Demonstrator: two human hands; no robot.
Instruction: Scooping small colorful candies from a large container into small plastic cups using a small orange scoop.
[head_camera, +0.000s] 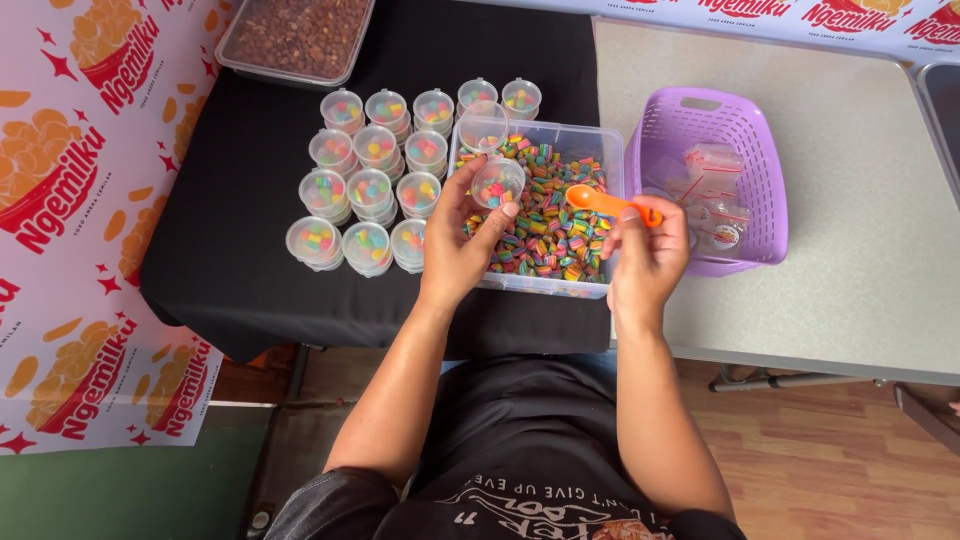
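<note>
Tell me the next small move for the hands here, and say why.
Probably tip the orange spoon in the right hand toward the small clear cup held by the left hand. The cup sits tilted over the candy tub, partly filled and unlidded, with the spoon's bowl beside it.

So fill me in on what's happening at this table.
A person's left hand holds a small clear cup with some rainbow candy in it over a clear tub of candy. The right hand holds an orange scoop above the tub. Filled lidded cups stand in rows on the black cloth beside it.
</note>
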